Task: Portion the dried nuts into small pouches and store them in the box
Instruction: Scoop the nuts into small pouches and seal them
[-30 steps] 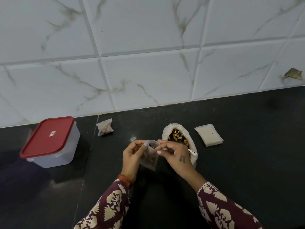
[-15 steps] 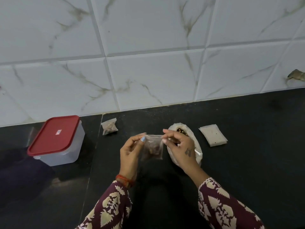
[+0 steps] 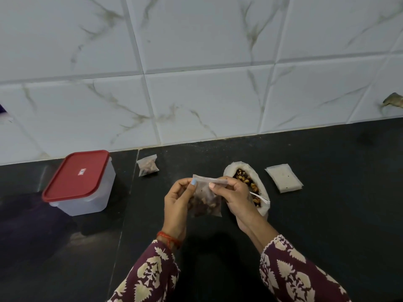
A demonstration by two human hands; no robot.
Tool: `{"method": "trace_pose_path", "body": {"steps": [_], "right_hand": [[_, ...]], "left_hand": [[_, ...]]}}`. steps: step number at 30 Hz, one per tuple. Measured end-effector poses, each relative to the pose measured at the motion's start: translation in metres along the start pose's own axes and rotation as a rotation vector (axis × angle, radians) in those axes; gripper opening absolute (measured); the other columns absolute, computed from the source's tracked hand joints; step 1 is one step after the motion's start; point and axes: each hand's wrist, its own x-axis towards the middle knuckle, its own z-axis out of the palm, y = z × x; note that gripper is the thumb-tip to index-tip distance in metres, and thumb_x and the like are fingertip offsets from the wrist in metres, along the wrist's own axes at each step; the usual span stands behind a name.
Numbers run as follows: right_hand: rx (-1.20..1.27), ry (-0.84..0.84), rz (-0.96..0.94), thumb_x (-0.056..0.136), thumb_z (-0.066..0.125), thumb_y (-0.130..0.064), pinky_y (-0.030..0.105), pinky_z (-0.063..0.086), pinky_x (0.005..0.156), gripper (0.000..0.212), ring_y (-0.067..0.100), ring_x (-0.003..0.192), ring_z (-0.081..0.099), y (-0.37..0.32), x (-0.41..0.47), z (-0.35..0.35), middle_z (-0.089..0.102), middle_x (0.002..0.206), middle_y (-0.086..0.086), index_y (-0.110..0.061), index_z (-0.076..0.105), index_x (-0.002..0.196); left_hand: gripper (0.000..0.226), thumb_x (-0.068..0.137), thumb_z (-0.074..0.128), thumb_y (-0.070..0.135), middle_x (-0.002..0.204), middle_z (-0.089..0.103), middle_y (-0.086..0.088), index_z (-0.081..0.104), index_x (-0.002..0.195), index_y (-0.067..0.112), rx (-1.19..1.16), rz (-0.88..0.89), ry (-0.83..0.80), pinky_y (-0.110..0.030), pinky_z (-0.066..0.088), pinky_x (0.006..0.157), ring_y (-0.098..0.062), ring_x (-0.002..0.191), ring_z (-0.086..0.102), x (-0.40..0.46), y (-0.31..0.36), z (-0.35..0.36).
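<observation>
A small clear pouch (image 3: 207,199) with nuts in its lower half hangs above the black counter. My left hand (image 3: 177,205) pinches its top left edge and my right hand (image 3: 236,198) pinches its top right edge, thumbs on the strip along the mouth. Behind my right hand lies the large open bag of mixed nuts (image 3: 248,184), partly hidden by it. A filled pouch (image 3: 148,165) lies near the wall. The box (image 3: 81,183), translucent with a red lid, stands shut at the left.
A stack of flat empty pouches (image 3: 283,180) lies right of the nut bag. The black counter (image 3: 327,214) meets a white marble-tile wall at the back. A small brownish object (image 3: 393,100) sticks out at the wall's right edge.
The pouch was held open with my right fingers at its mouth. Both hands have since drawn the top edge flat and lifted the pouch a little; the view shifted slightly.
</observation>
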Motion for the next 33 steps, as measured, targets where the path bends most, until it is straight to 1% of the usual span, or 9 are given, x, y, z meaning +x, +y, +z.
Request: {"method": "trace_pose_path", "body": {"steps": [3,8,12,14,16,19,24,29,33], "right_hand": [[0.011,-0.006,0.012,0.083,0.069,-0.015,0.031,0.055,0.083,0.011,0.022,0.089,0.069,-0.002,-0.003,0.002,0.072,0.09,0.014,-0.008,0.07,0.091],[0.028,0.002,0.035,0.083,0.069,-0.02,0.033,0.054,0.085,0.013,0.02,0.089,0.07,-0.003,-0.006,0.004,0.074,0.089,0.009,-0.012,0.072,0.093],[0.079,0.028,0.061,0.082,0.07,-0.02,0.039,0.055,0.086,0.015,0.023,0.09,0.07,-0.005,-0.007,0.008,0.073,0.09,0.012,-0.011,0.072,0.094],[0.092,0.038,0.066,0.081,0.07,-0.019,0.034,0.056,0.079,0.014,0.022,0.09,0.069,-0.006,-0.008,0.01,0.072,0.09,0.012,-0.01,0.071,0.093],[0.094,0.048,0.067,0.081,0.07,-0.019,0.024,0.053,0.067,0.014,0.019,0.087,0.069,-0.007,-0.009,0.011,0.072,0.087,0.01,-0.01,0.071,0.092],[0.101,0.051,0.06,0.082,0.069,-0.018,0.017,0.05,0.059,0.008,0.012,0.08,0.068,-0.011,-0.012,0.012,0.071,0.082,0.006,-0.012,0.07,0.087],[0.082,0.041,0.086,0.082,0.07,-0.021,0.025,0.053,0.064,0.01,0.018,0.087,0.068,-0.009,-0.013,0.013,0.072,0.088,0.008,-0.015,0.069,0.089],[0.079,0.034,0.071,0.084,0.068,-0.017,0.021,0.052,0.058,0.001,0.014,0.081,0.068,-0.009,-0.013,0.014,0.071,0.083,0.007,-0.017,0.068,0.085],[0.061,-0.007,0.067,0.083,0.07,-0.02,0.031,0.056,0.077,0.008,0.019,0.09,0.069,-0.009,-0.012,0.012,0.073,0.089,0.009,-0.015,0.071,0.089]], "left_hand": [[0.032,0.077,0.065,0.027,0.091,0.068,-0.009,0.067,0.099,0.004,0.027,-0.035,-0.027,-0.035,0.052,0.074,-0.021,0.083,0.064,-0.001,0.002,-0.002],[0.017,0.087,0.062,0.017,0.086,0.067,-0.011,0.068,0.093,0.002,0.059,-0.018,-0.017,-0.028,0.053,0.068,-0.021,0.08,0.063,-0.003,0.004,0.001],[0.01,0.088,0.062,0.015,0.083,0.067,-0.006,0.067,0.088,0.007,0.087,0.006,-0.004,-0.033,0.051,0.073,-0.018,0.079,0.063,-0.005,0.007,0.004],[0.008,0.089,0.062,0.015,0.082,0.068,-0.004,0.067,0.085,0.01,0.105,0.013,0.003,-0.034,0.051,0.075,-0.016,0.079,0.064,-0.007,0.008,0.005],[0.008,0.089,0.062,0.015,0.083,0.069,-0.004,0.067,0.084,0.011,0.119,0.019,0.003,-0.035,0.052,0.075,-0.017,0.081,0.064,-0.008,0.008,0.005],[0.009,0.089,0.061,0.014,0.081,0.068,-0.004,0.067,0.084,0.01,0.106,0.013,0.0,-0.028,0.052,0.066,-0.016,0.076,0.064,-0.01,0.009,0.006],[0.01,0.088,0.062,0.012,0.072,0.07,-0.003,0.069,0.086,0.005,0.095,0.011,-0.031,-0.02,0.052,0.057,-0.011,0.066,0.066,-0.011,0.013,0.01],[0.007,0.086,0.064,0.009,0.071,0.07,-0.002,0.069,0.083,0.005,0.116,0.046,-0.005,-0.019,0.053,0.059,-0.009,0.067,0.066,-0.011,0.015,0.009],[0.007,0.085,0.065,0.009,0.078,0.069,-0.01,0.07,0.082,0.005,0.106,0.035,0.034,-0.023,0.053,0.064,-0.014,0.071,0.065,-0.008,0.015,0.005]]}}
